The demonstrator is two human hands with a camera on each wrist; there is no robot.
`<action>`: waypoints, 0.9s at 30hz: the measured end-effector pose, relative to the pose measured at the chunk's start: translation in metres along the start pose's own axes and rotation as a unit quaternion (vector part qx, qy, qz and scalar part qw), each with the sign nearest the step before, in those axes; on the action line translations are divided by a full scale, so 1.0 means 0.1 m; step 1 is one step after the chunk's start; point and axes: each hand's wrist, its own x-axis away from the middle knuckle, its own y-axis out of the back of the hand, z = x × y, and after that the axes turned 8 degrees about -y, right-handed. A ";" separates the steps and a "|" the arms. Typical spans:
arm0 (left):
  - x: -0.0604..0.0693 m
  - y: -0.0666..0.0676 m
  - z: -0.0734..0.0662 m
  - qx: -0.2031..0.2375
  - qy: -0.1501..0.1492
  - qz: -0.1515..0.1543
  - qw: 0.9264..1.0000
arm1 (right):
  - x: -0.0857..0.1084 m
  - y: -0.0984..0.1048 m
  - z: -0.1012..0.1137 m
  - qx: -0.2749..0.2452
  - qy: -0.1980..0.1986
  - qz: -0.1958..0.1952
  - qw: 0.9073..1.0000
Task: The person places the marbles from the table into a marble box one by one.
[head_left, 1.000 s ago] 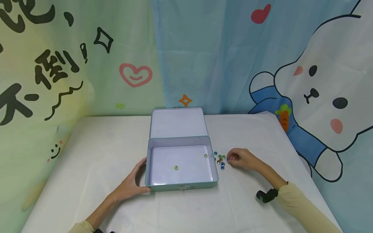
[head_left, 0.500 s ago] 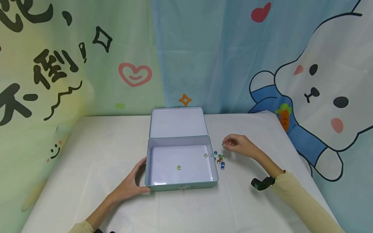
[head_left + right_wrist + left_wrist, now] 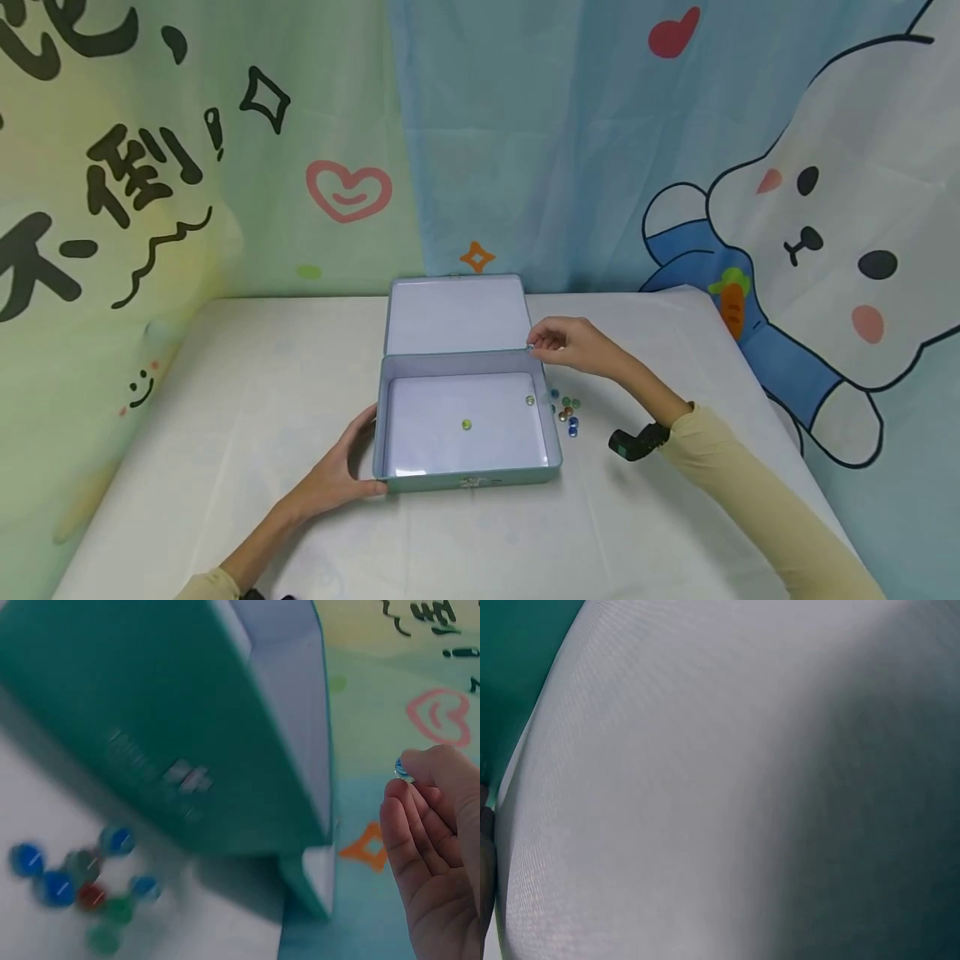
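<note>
A shallow tin box (image 3: 468, 482), green outside and pale inside, stands on the white table with its lid (image 3: 457, 317) laid back. Two yellow-green marbles lie in it: one marble (image 3: 467, 424) near the middle, another marble (image 3: 530, 400) by the right wall. My left hand (image 3: 330, 483) rests against the box's left side, thumb at the front corner and fingers along the wall. Between thumb and fingertips, my right hand (image 3: 573, 343) pinches a clear-and-blue marble (image 3: 403, 769) above the back right corner, near the hinge. The left wrist view shows mostly blurred white cloth.
Several loose marbles (image 3: 56, 887), blue, green and reddish brown, lie close together on the table just right of the box. White cloth (image 3: 480, 550) covers the table. A printed curtain (image 3: 480, 150) hangs behind its back edge.
My right hand has lifted from beside the loose marbles and moved left and back to the box, carrying a marble. The middle marble has rolled slightly right and back. My left hand stays put.
</note>
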 end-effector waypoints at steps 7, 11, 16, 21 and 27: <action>0.02 0.00 -0.01 -0.003 0.004 0.001 1.000 | -0.29 -0.21 0.32 -0.003 0.033 0.044 0.998; 0.00 0.00 -0.02 0.007 0.011 -0.004 1.000 | -0.49 -0.38 0.46 0.018 0.053 0.079 0.995; -0.03 -0.01 -0.03 0.013 0.005 -0.004 1.000 | -0.69 -0.61 0.61 0.037 0.083 0.137 0.986; -0.01 -0.01 -0.03 0.022 0.010 -0.001 1.000 | -0.85 -0.86 0.75 0.076 0.099 0.203 0.971; 0.00 0.00 -0.03 0.023 0.012 0.000 1.000 | -1.05 -1.16 0.84 0.135 0.102 0.243 0.955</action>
